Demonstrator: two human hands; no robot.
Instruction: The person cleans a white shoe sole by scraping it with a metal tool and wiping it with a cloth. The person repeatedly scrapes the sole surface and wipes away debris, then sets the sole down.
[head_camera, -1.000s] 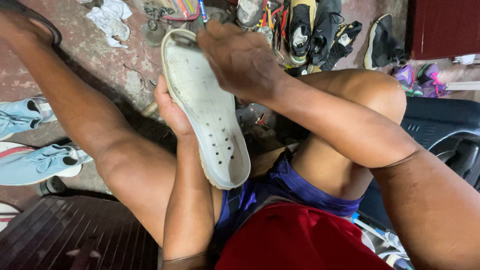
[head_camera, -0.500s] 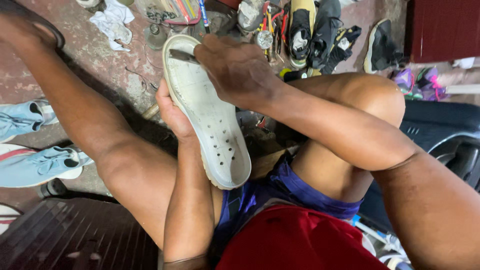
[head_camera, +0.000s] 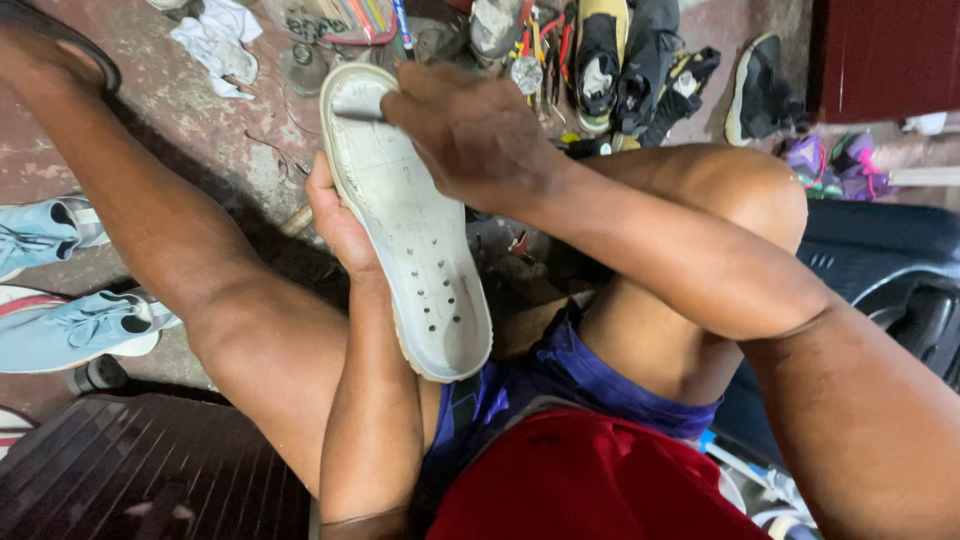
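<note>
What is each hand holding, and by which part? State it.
The left hand grips the white shoe sole from behind, along its mid-length edge. The right hand presses a thin tool to the sole's toe end; its grip point is hidden.

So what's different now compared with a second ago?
The right hand has slid slightly down the white shoe sole from its toe end, a thin tool now showing at its fingers. The left hand keeps the same grip on the sole's edge.
</note>
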